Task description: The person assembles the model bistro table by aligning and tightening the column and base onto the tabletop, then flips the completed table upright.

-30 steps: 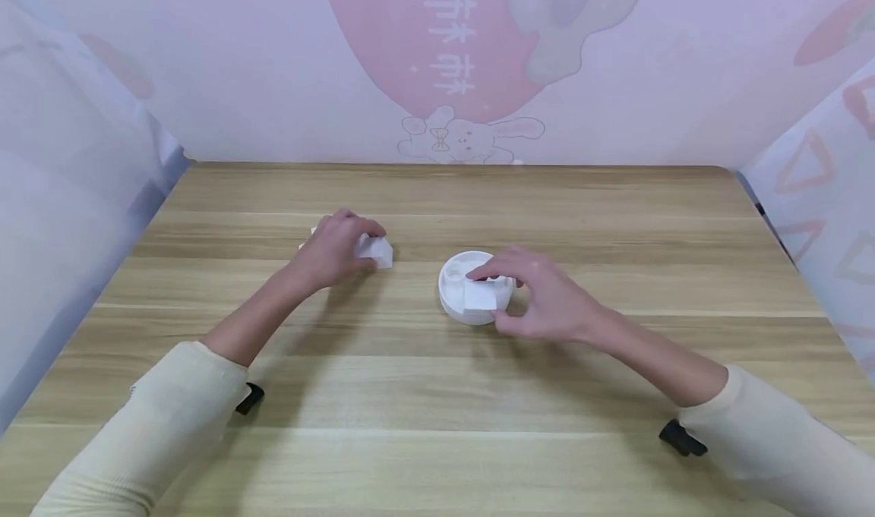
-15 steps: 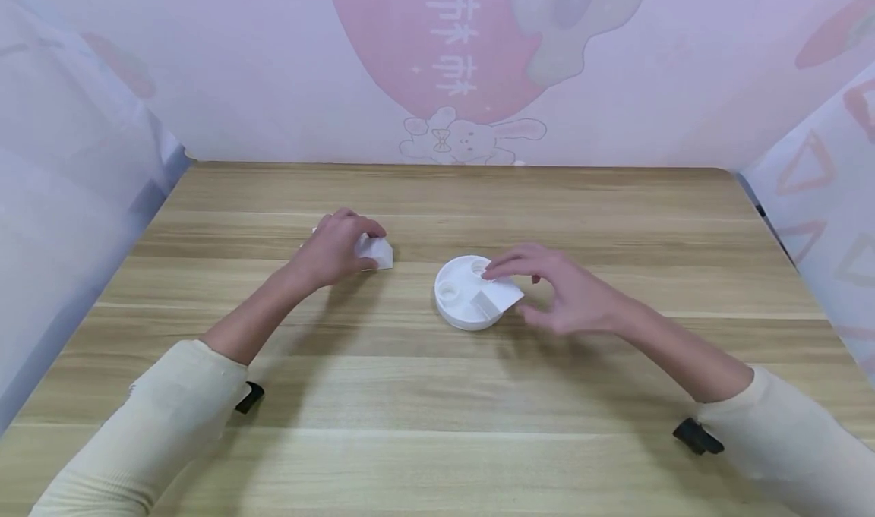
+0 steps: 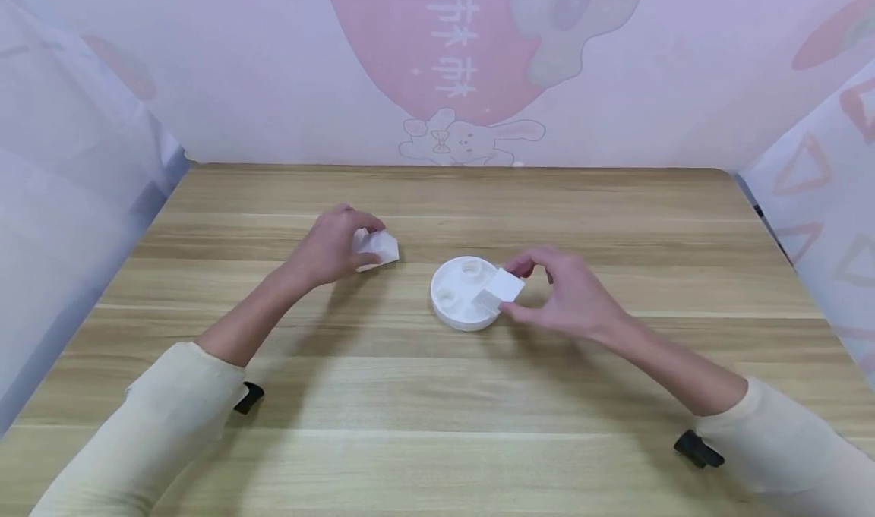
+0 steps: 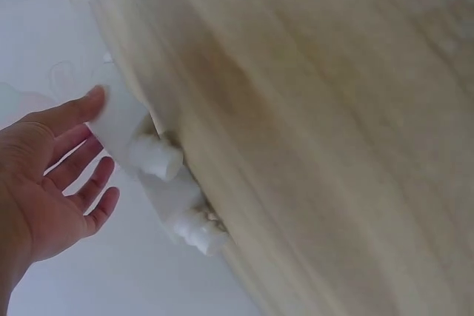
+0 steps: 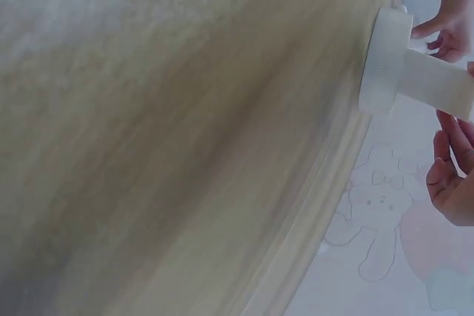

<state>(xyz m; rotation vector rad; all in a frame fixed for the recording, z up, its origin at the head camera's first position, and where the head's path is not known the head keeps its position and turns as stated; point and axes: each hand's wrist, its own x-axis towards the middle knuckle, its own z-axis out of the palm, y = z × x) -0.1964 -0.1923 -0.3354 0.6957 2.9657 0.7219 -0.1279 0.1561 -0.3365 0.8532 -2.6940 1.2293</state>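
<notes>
A round white base (image 3: 444, 316) with two raised ring-shaped sockets lies flat on the table. A white rectangular block (image 3: 504, 288) stands up from its right side; in the right wrist view the block (image 5: 437, 85) meets the base. My right hand (image 3: 570, 297) pinches this block between thumb and fingertips. To the left, my left hand (image 3: 331, 247) holds a white angular piece (image 3: 384, 247) between thumb and fingers, slightly tilted. Two white ridged cylindrical parts (image 4: 157, 156) show beside that piece in the left wrist view; whether they are joined to it I cannot tell.
Both hands work over a wood-grain table (image 3: 437, 395). A pale printed backdrop (image 3: 273, 69) rises behind its far edge, and white sheets (image 3: 61, 160) hang at the sides. Each sleeve has a small black device (image 3: 699, 449) at the cuff.
The base and its block have turned counterclockwise, bringing both sockets into sight. My right fingers opened away from the block, then closed on it again. The left hand's piece has tilted and shifted slightly.
</notes>
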